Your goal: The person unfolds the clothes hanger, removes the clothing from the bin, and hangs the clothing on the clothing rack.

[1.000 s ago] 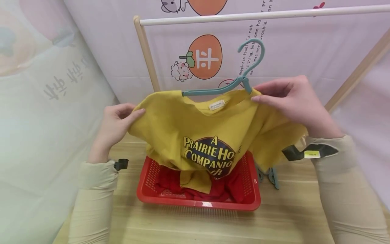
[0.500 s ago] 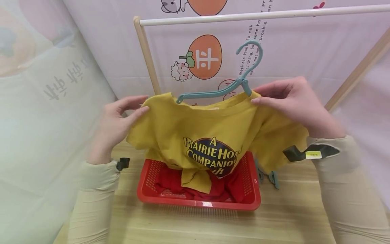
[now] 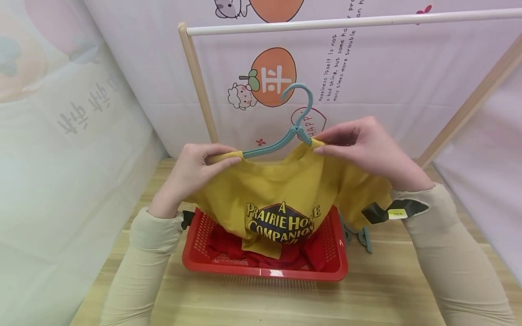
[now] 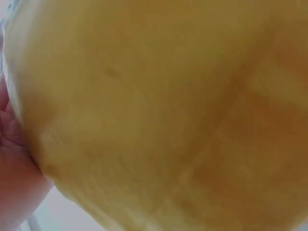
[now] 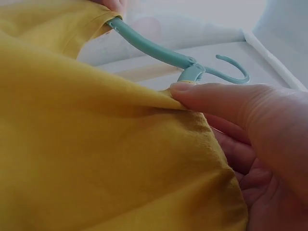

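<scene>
A yellow T-shirt (image 3: 281,185) with dark-and-yellow lettering hangs spread between both hands in the head view. A teal clothes hanger (image 3: 271,147) runs through its neck, hook up, with both arm ends hidden under the shoulders. My left hand (image 3: 200,170) pinches the shoulder at the left between thumb and fingers, right by the neckline. At the opposite shoulder my right hand (image 3: 359,147) pinches the cloth close to the hanger's middle; the right wrist view shows the thumb (image 5: 211,98) pressed on it. Yellow fabric (image 4: 154,106) fills most of the left wrist view.
Below the shirt, a red basket (image 3: 261,271) holding red cloth (image 3: 316,253) stands on the wooden table (image 3: 220,303). Another teal hanger (image 3: 364,239) lies partly hidden beside the basket. Behind rises a rack with a white rail (image 3: 346,21) and wooden posts (image 3: 197,81).
The hanger and right hand have moved left and down. My left hand has moved right, to the neckline, and the hanger's left end, uncovered half a second ago, is now under the shoulder.
</scene>
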Demonstrator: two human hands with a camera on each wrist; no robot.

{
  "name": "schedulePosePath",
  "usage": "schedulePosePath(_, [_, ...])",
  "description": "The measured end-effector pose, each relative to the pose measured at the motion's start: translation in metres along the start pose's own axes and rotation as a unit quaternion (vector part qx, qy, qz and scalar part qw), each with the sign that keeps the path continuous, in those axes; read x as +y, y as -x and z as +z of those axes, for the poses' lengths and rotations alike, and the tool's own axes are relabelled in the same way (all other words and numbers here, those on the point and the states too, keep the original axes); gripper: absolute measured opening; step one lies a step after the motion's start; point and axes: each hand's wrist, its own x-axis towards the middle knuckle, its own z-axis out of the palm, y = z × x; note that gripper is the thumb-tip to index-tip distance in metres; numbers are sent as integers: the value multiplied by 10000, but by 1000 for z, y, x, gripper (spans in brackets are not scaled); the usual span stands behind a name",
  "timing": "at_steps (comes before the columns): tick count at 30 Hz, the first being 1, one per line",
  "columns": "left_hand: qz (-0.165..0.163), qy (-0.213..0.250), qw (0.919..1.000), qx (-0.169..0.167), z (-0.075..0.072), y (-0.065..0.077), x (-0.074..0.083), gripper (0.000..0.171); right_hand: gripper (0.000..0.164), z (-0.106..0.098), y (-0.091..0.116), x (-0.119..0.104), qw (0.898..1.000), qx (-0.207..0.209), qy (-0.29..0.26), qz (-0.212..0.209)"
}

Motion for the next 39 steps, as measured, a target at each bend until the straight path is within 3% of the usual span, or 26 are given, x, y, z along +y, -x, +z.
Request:
schedulePosePath(6, [-34, -42, 9999, 86, -2, 0, 2, 11, 28, -7, 3, 3, 9998, 54, 52, 182])
schedulePosePath(14, [-291, -350, 9975, 548, -21, 4, -1, 12, 43, -48, 21, 29, 9957, 401, 76, 830])
schedulePosePath(18, [-496, -369, 9953, 751, -33, 6, 0, 14, 40, -63, 30, 46, 9904, 675, 217, 1190])
schedulePosePath(23, [-474, 71, 9937, 1009, -52, 7, 1, 11, 30, -79, 41, 59, 9812, 1191, 38, 1520])
schedulePosePath(26, [-499, 252, 9923, 1103, -63, 7, 2, 11, 31, -86, 46, 62, 9809, 1137, -82, 1575])
schedulePosePath(32, [-829, -254, 9931, 786, -63, 0, 5, 18, 43, -79, 45, 45, 9874, 960, -405, 1190])
schedulePosePath(35, [-680, -224, 9956, 600, -55, -9, 5, 18, 37, -67, 39, 30, 9919, 1096, -153, 622])
schedulePosePath(39, [-312, -59, 9984, 462, -42, -22, 3, 15, 25, -55, 31, 27, 9922, 1133, 512, 104])
